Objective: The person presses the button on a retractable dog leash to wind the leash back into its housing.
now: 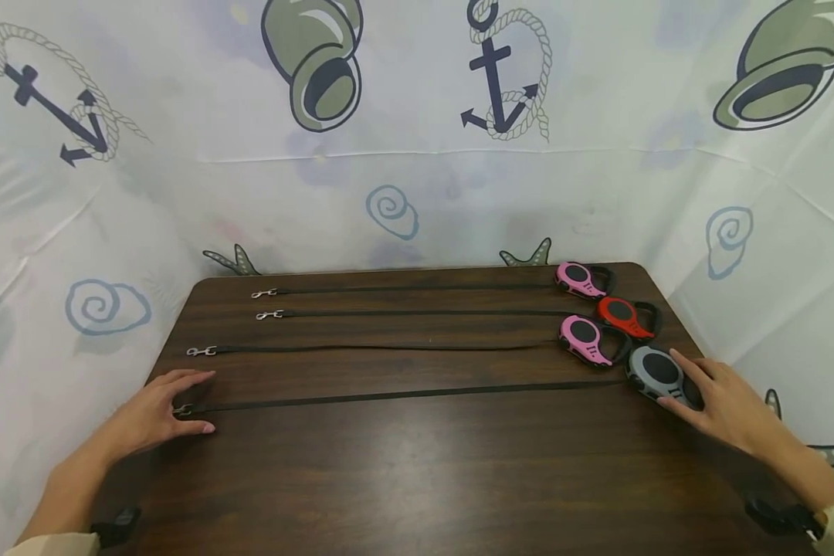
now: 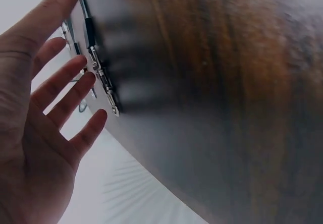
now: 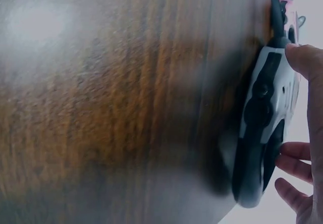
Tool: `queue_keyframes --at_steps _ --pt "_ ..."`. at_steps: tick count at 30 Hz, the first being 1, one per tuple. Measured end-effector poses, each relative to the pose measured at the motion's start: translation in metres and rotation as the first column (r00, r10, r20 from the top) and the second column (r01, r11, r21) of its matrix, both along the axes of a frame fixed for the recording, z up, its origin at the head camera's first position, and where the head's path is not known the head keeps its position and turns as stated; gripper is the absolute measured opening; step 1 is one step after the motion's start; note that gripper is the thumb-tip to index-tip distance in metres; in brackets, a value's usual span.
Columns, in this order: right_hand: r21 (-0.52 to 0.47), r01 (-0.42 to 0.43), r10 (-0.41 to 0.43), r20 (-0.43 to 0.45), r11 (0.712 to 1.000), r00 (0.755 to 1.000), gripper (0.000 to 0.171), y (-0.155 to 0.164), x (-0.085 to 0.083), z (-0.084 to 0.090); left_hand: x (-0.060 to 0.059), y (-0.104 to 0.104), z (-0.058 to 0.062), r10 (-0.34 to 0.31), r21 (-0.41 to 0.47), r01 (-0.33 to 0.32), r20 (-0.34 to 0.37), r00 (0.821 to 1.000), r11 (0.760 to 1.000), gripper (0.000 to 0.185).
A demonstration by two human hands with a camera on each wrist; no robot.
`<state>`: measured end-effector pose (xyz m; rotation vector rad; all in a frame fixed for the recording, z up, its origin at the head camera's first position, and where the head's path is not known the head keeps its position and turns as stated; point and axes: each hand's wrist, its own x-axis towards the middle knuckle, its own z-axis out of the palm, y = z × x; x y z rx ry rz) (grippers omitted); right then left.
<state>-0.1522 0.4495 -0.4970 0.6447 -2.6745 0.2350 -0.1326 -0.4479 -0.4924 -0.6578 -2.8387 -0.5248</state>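
Four retractable leashes lie stretched across a dark wooden table (image 1: pixel 417 479). On the nearest one, a black tape (image 1: pixel 403 395) runs from a metal clip (image 1: pixel 183 410) to a grey housing (image 1: pixel 656 371). My left hand (image 1: pixel 201 401) lies flat with fingers spread, thumb and forefinger either side of that clip. In the left wrist view its straight fingers (image 2: pixel 60 90) stand beside the clips (image 2: pixel 103 77) at the table's edge. My right hand (image 1: pixel 669 378) rests on the grey housing (image 3: pixel 262 113), thumb (image 3: pixel 303 57) touching it and the other fingers loose behind it.
Behind the grey housing lie a pink housing (image 1: pixel 584 336), a red one (image 1: pixel 622 315) and a second pink one (image 1: pixel 578 279), close together at the right edge. Their clips (image 1: pixel 200 351) end at the left. A printed nautical cloth (image 1: pixel 417 193) surrounds the table.
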Motion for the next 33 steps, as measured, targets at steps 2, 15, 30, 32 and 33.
queue_keyframes --at_steps 2,15,30,32,33 --pt "0.002 0.004 -0.004 -0.009 1.000 1.000 0.095 0.003 0.001 -0.003 0.000 -0.002 -0.003 -0.012 -0.003 0.012 -0.017 1.000 1.000 0.086" --pt "0.077 -0.033 0.036 -0.040 0.996 0.999 0.100 0.015 0.005 -0.015 -0.004 -0.003 -0.007 -0.010 -0.021 0.009 -0.073 0.997 1.000 0.057" --pt "0.003 -0.127 0.127 -0.033 0.992 0.991 0.101 0.021 -0.004 -0.016 -0.009 -0.005 -0.011 -0.019 0.035 0.022 -0.078 0.997 0.999 0.037" --pt "-0.004 -0.125 0.125 -0.018 0.992 0.992 0.102 0.021 -0.004 -0.016 -0.009 -0.006 -0.011 -0.022 0.045 0.025 -0.081 0.996 0.999 0.036" --pt "-0.006 -0.120 0.120 -0.010 0.993 0.993 0.103 0.021 -0.004 -0.016 -0.010 -0.006 -0.012 -0.024 0.050 0.028 -0.080 0.997 0.998 0.035"
